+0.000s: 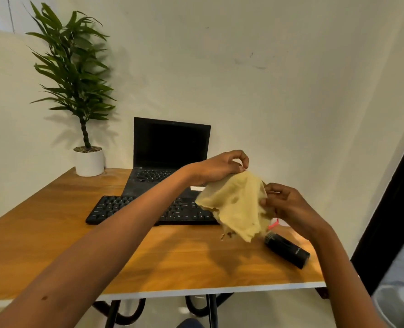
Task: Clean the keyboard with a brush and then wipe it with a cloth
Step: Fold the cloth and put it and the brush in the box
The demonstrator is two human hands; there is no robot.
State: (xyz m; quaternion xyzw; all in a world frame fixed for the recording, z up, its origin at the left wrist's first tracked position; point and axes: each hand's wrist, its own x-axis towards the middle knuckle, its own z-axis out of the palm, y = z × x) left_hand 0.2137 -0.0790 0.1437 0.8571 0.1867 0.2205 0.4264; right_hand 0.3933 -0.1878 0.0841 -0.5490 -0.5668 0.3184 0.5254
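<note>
A yellow cloth (237,204) hangs in the air above the right end of the black keyboard (130,209). My left hand (222,166) pinches its top edge, and my right hand (283,202) pinches its right edge, so the cloth is spread between them. The keyboard lies flat on the wooden table (148,256), partly hidden by my left forearm and the cloth. A black brush (287,249) lies on the table below my right hand, near the right edge.
An open black laptop (170,147) stands behind the keyboard with a dark screen. A potted plant (88,159) sits at the back left corner against the wall. A dark door frame (390,209) runs along the right side.
</note>
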